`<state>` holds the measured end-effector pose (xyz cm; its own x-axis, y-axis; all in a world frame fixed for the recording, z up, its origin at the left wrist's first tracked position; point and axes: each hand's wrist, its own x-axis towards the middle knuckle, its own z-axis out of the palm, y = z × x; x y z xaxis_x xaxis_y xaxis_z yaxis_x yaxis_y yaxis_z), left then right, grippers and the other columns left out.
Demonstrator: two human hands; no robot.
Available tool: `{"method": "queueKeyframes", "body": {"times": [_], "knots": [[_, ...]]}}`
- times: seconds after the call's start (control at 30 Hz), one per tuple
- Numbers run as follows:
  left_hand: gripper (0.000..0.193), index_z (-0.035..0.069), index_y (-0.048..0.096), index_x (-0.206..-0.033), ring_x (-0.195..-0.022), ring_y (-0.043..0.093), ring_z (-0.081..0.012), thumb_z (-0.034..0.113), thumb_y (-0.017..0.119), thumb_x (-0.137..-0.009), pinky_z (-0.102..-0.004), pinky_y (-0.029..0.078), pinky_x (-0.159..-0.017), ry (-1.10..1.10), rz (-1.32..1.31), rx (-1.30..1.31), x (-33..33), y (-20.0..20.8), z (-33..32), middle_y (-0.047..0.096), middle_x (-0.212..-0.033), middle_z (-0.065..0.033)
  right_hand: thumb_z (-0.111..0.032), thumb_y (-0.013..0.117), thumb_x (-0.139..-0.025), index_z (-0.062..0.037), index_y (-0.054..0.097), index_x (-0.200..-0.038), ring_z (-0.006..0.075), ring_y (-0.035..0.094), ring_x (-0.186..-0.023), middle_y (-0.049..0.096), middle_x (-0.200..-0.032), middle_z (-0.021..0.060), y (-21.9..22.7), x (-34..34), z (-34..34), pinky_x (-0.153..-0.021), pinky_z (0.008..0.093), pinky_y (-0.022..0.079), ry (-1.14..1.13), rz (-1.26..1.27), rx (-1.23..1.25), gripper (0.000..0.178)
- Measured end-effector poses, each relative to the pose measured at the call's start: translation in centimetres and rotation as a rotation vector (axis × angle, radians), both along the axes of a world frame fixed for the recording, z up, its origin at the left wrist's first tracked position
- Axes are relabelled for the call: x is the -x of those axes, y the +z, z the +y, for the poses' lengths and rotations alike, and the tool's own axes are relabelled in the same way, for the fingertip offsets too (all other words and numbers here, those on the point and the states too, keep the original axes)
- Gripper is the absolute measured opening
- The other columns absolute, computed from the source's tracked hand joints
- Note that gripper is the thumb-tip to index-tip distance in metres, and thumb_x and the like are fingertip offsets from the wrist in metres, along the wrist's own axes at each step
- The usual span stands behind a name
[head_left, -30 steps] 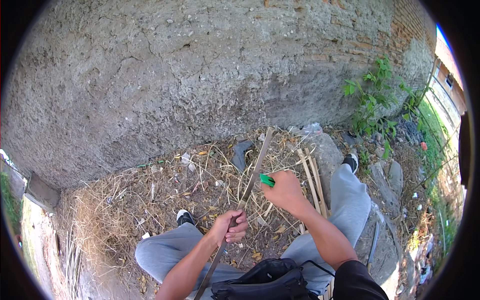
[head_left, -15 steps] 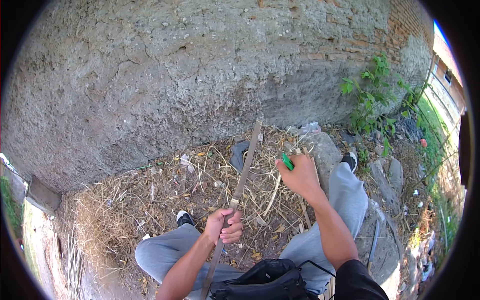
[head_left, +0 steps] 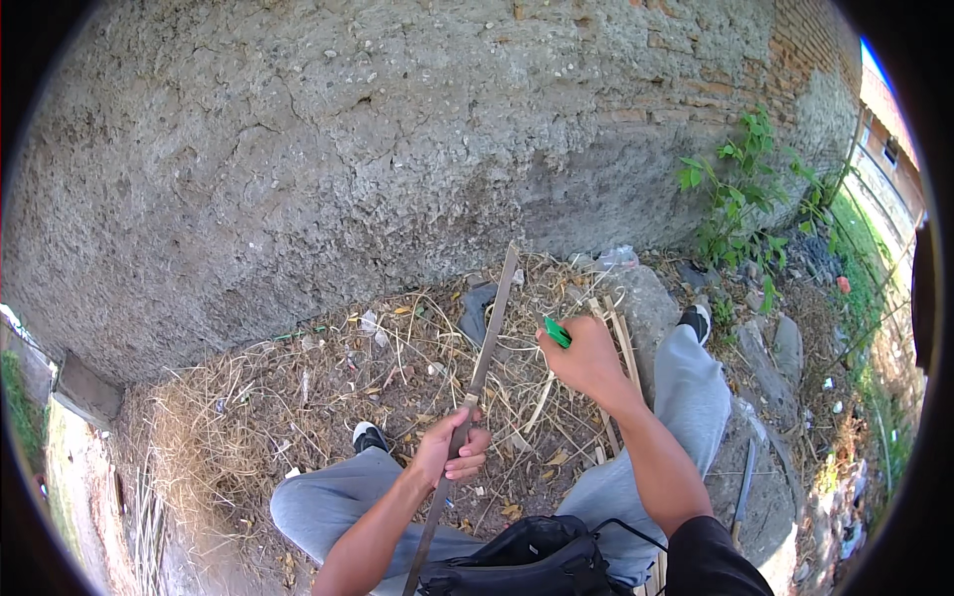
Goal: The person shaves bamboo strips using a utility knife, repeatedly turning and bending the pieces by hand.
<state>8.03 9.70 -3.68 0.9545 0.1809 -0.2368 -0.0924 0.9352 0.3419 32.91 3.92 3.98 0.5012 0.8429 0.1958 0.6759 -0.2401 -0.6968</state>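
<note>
My left hand (head_left: 454,449) is wrapped round a long, flat, grey-brown bamboo strip (head_left: 489,343). The strip slants from beside my lap up toward the foot of the wall, with a pale joint just above my fingers. To the right of the strip and apart from it, my right hand (head_left: 588,360) is closed round a green utility knife (head_left: 557,333). The knife's front end points up and left; most of its handle is hidden in my palm. My bent legs in grey trousers (head_left: 333,502) frame the work, and a black bag (head_left: 527,556) rests at my lap.
A rough plastered wall (head_left: 397,149) rises just ahead. Dry fibres and shavings (head_left: 397,348) litter the ground. Thin pale strips (head_left: 623,343) lean beside my right leg. A stone (head_left: 646,303), a long-bladed tool (head_left: 744,482) on a slab, and a leafy plant (head_left: 745,189) are at right.
My right hand has moved left and slightly down with the knife, closer to the strip. My left hand and the strip have shifted only slightly.
</note>
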Motion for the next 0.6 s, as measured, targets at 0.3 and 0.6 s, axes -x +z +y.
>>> {"method": "queueKeyframes", "body": {"times": [0.3, 0.6], "knots": [[0.038, 0.009, 0.043, -0.098, -0.037, 0.031, -0.0068, 0.044, 0.033, -0.105, -0.0231, 0.028, -0.031, 0.170, 0.212, -0.508, -0.8, 0.7, -0.8, 0.037, -0.062, -0.0003, -0.023, 0.067, -0.077, -0.0036, 0.074, -0.084, 0.0409, 0.066, -0.073, 0.067, -0.071, 0.0223, -0.9, 0.4, 0.2, -0.071, 0.0485, 0.054, -0.004, -0.094, 0.025, 0.021], [0.036, 0.009, 0.045, -0.094, -0.038, 0.026, -0.0063, 0.042, 0.035, -0.105, -0.0237, 0.022, -0.033, 0.094, 0.459, -0.676, -1.0, 0.8, -1.2, 0.029, -0.059, 0.0026, -0.026, 0.067, -0.077, -0.0066, 0.073, -0.083, 0.0391, 0.068, -0.074, 0.067, -0.071, 0.0214, -2.8, 0.7, 0.6, -0.073, 0.0490, 0.055, 0.035, -0.299, 0.109, 0.021]]}}
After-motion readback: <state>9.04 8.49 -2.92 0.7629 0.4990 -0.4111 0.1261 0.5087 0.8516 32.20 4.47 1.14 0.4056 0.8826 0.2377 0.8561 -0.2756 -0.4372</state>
